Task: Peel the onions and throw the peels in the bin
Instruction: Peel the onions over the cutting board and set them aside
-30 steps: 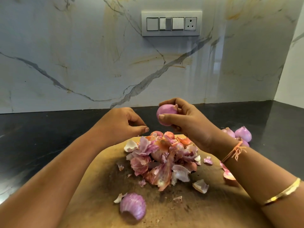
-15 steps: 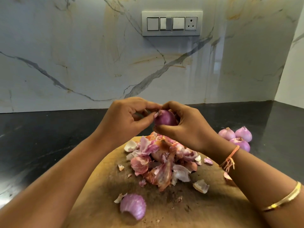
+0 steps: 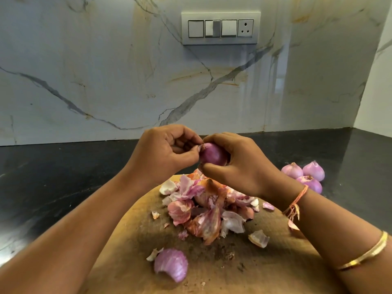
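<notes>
Change from a second ago: the left hand, then curled alone over the board, has come up to meet the right hand. The small round purple onion has turned, so a darker, glossier side shows. Peel heap and spare onions unmoved.

Materials: onion skin smooth and shiny, with a dry wisp at its left tip. Below it, a loose heap of papery pink, white and orange onion peels, curled and torn, lies on a round, scuffed, dark-stained wooden chopping board. One cupped purple peel shell sits apart near the board's front. The board lies on a polished black stone counter. Three pale purple onions cluster on the counter to the right, touching one another. Behind is a glossy white marble wall with grey and gold veins.

Hands: both raised above the heap. The right hand cups the onion, fingers curled over the top, thumb beneath. The left hand's thumb and forefinger pinch the onion's left tip, other fingers folded in. An orange thread band and a gold bangle sit on the right forearm.
</notes>
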A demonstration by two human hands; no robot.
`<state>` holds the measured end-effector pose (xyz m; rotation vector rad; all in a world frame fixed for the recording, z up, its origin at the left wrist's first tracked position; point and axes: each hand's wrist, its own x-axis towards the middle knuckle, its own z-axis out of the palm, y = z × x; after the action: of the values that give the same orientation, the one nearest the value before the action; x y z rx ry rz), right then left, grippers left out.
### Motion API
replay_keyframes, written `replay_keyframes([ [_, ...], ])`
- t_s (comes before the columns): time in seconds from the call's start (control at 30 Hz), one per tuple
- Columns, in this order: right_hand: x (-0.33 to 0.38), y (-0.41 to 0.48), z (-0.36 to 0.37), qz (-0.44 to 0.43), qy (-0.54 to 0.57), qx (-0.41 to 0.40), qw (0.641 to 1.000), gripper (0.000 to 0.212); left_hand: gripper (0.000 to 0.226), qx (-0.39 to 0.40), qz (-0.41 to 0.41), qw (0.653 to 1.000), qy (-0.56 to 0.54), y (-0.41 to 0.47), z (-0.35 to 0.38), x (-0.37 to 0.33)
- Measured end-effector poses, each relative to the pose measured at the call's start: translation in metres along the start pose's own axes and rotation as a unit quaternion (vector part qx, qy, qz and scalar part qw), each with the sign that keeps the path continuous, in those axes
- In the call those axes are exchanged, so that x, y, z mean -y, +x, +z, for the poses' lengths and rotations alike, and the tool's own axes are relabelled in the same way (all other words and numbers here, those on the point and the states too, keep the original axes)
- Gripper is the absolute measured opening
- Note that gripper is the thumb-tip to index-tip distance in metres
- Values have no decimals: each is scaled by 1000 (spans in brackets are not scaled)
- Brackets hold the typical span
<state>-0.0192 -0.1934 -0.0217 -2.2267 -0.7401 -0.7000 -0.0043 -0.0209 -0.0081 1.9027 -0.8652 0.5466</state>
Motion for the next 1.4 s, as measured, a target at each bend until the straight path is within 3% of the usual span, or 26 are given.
replay_keyframes([
  [0.23, 3, -1, -2, 9, 49, -6, 999, 43, 13, -62, 2, 997, 43, 1, 0, 2],
  [0.33, 5, -1, -1, 12, 72, -29, 997, 37, 13, -84, 3, 995, 56, 2, 0, 2],
  [0.47, 7, 0, -1, 28, 131, -38, 990, 30, 17, -74, 4, 996, 42, 1, 1, 1],
  [0.63, 6, 3, -5, 91, 200, -18, 975, 41, 22, -42, 18, 998, 46, -2, 5, -1],
  [0.77, 8, 3, -13, 215, 321, 35, 922, 30, 20, -19, 34, 999, 33, -2, 6, -2],
  [0.87, 5, 4, -18, 303, 395, 110, 860, 40, 19, 0, 41, 999, 22, -2, 6, -2],
  [0.93, 4, 4, -19, 328, 446, 148, 820, 47, 20, 1, 36, 999, 18, -2, 5, -2],
  [1.0, 4, 5, -16, 339, 472, 140, 802, 47, 19, -14, 9, 1000, 22, -1, 3, 0],
  [1.07, 5, 5, -12, 343, 450, 106, 818, 51, 20, -32, -25, 998, 43, 0, 2, 4],
  [1.23, 8, 3, -9, 247, 278, 79, 925, 36, 16, -38, -122, 992, -11, 1, 6, 10],
  [1.3, 11, 4, -9, 210, 255, 69, 941, 27, 17, -23, -126, 991, -34, 1, 6, 11],
  [1.4, 13, 4, -13, 214, 272, 46, 937, 10, 6, 25, -100, 992, -67, 1, 5, 9],
])
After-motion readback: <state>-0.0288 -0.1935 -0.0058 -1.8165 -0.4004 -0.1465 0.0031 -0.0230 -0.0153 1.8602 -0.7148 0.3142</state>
